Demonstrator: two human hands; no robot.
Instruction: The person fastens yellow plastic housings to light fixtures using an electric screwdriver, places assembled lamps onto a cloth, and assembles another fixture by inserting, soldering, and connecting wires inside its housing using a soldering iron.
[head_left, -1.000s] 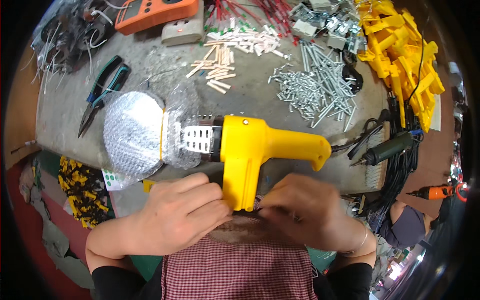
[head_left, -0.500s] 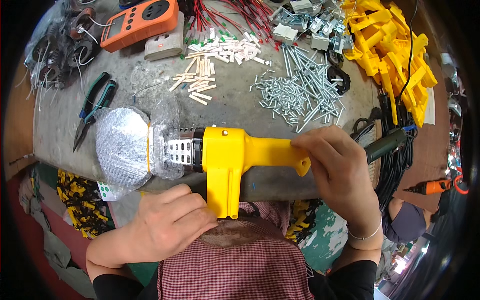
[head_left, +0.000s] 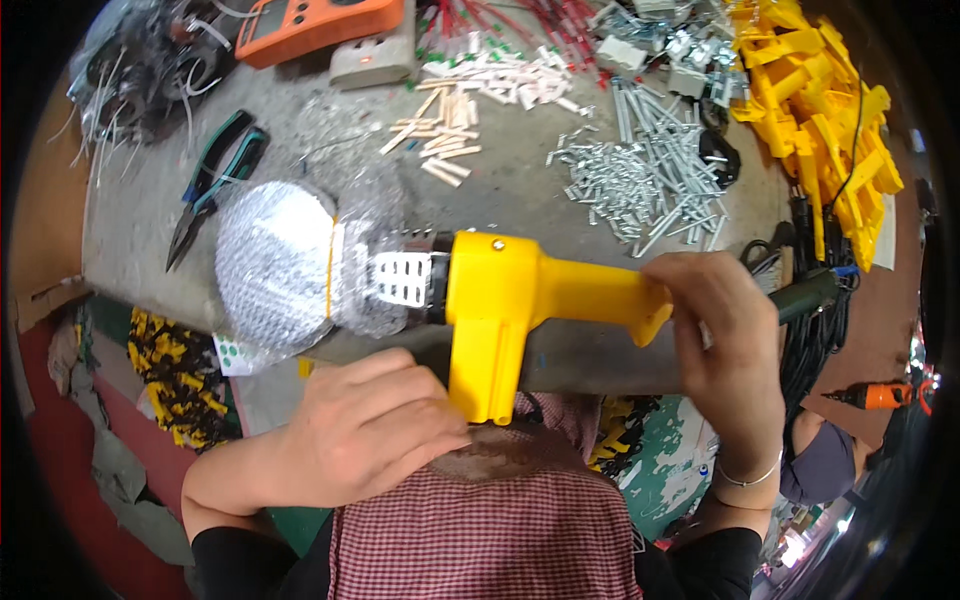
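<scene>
We had the yellow power tool (head_left: 490, 300) at the near edge of the grey workbench (head_left: 520, 200), between our two hands. Its long axis ran left to right across us, dipping slightly toward us at the right: the bubble-wrapped head (head_left: 275, 265) lay at the far left, then the vented metal collar (head_left: 405, 278), the blocky yellow body, and the handle (head_left: 590, 290) reaching right. From the body a broad leg (head_left: 482, 375) stuck out squarely toward us, over the checked apron (head_left: 480, 540).

Our left hand (head_left: 370, 430) was nearest that leg, on its left, knuckles up and fingers curled together, tips at its near end; we could not tell whether they pinched it. Our right hand (head_left: 725, 340) was nearer the handle, arched over its right end from the right, fingers bent down and fingertips at the yellow surface. The thumb's contact was not clear, so we could not tell how firm that hold was.

Beyond the tool, the screws (head_left: 640, 180) lay far right of the body, and the pliers (head_left: 215, 180) lay just beyond the wrapped head.
</scene>
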